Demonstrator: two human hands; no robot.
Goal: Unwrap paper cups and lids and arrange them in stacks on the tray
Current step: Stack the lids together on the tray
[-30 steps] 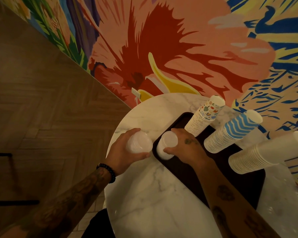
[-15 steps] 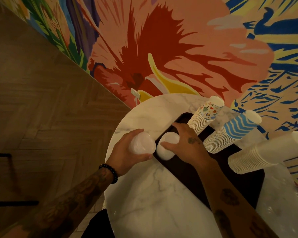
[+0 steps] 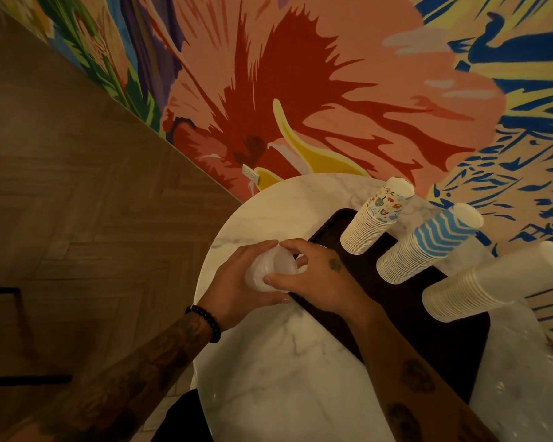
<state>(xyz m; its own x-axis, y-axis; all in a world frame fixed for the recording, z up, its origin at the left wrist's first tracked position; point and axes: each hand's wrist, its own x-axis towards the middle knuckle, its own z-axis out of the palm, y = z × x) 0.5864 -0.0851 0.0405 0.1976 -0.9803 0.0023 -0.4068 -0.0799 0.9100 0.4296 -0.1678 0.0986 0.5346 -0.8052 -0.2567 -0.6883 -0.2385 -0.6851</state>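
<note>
1. Head view: the lids (image 3: 270, 271), a translucent stack, are at the left edge of the tray (image 3: 428, 339), over the marble bench (image 3: 284, 378).
2. The left hand (image 3: 233, 285) curls its fingers round the lids from the left.
3. The right hand (image 3: 320, 275) grips them from the right, thumb and fingers curled on.
4. Farther right on the tray stand patterned cups (image 3: 377, 218), blue cups (image 3: 428, 244) and white cups (image 3: 492, 282).

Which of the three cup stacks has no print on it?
The plain white stack, rightmost in view; the middle stack bears blue wavy stripes, the left one small colourful drawings.
</note>
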